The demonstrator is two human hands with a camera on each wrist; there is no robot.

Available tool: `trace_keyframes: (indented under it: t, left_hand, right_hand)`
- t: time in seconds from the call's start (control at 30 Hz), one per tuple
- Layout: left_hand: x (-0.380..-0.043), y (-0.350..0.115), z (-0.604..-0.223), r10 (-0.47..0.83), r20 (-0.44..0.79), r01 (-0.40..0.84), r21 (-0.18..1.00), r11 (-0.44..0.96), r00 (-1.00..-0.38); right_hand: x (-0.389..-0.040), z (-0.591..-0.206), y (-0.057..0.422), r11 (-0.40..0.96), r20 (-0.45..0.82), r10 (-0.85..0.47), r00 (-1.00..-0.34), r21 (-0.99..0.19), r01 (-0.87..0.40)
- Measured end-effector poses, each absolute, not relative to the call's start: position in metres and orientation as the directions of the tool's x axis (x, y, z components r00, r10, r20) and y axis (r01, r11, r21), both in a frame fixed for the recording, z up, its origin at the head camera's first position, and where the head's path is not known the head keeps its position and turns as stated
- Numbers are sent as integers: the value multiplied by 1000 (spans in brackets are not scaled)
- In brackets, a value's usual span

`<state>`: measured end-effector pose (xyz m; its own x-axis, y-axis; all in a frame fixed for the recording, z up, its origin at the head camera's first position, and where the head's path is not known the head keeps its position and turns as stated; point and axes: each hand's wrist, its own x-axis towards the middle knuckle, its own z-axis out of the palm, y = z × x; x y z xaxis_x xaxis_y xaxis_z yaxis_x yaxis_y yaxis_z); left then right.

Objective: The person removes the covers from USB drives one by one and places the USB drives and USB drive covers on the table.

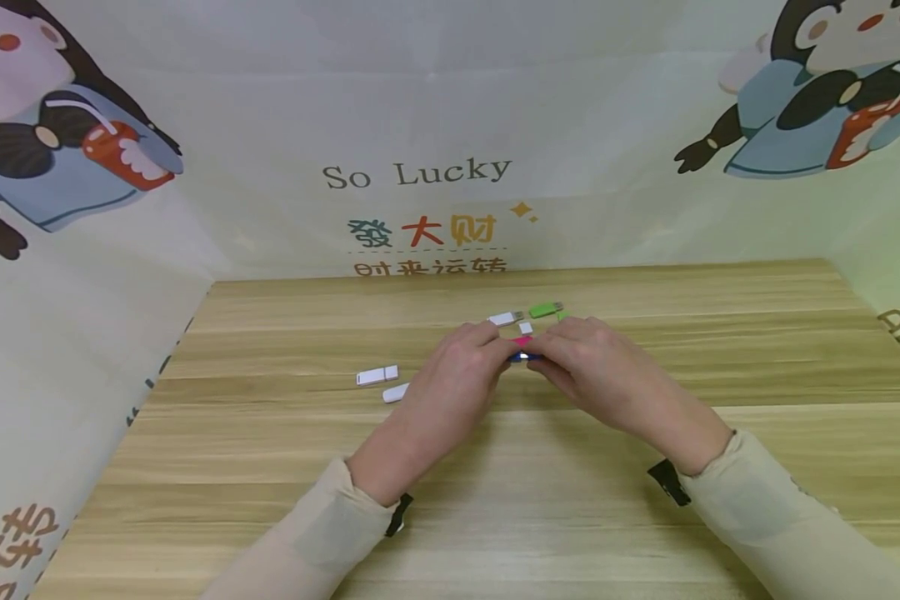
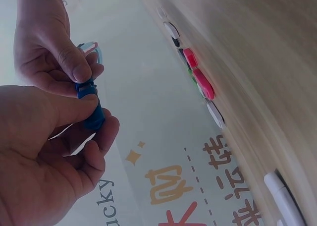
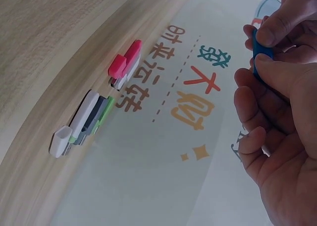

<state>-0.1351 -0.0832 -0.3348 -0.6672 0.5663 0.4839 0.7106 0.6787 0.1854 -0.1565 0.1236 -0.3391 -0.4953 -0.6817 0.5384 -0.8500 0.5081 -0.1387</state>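
Note:
Between the two hands is a small blue USB stick (image 2: 94,114), held above the table. My left hand (image 1: 457,367) pinches one end of it between thumb and fingers. The thumb and fingertips of my right hand (image 1: 607,367) pinch the other end. A narrow break shows across the blue piece near the right thumb in the left wrist view; whether its two parts are separate I cannot tell. Just behind the hands lies a pink USB stick (image 3: 131,55), mostly covered in the head view. The fingers hide much of the blue stick.
Beyond the hands, a white USB stick (image 1: 505,318) and a green USB stick (image 1: 546,310) show bare metal plugs. A small white cap (image 1: 525,328) lies near them. Left of my left hand are two white sticks (image 1: 377,376). A printed backdrop (image 1: 420,108) borders the wooden table (image 1: 540,517).

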Motion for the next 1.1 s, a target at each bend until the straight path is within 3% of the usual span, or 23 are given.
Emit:
trace_keyframes:
  t: [0.37,1.1]
  left_hand:
    - [-136,-87,-335,548,457,682,202,703,-700]
    - [-143,-88,-335,526,435,654,223,723,-731]
  right_hand:
    - [-157,-337,125,507,529,-687,-499,-143,-850]
    - [-159,-333,133,582,510,-631,-584,-186,-792]
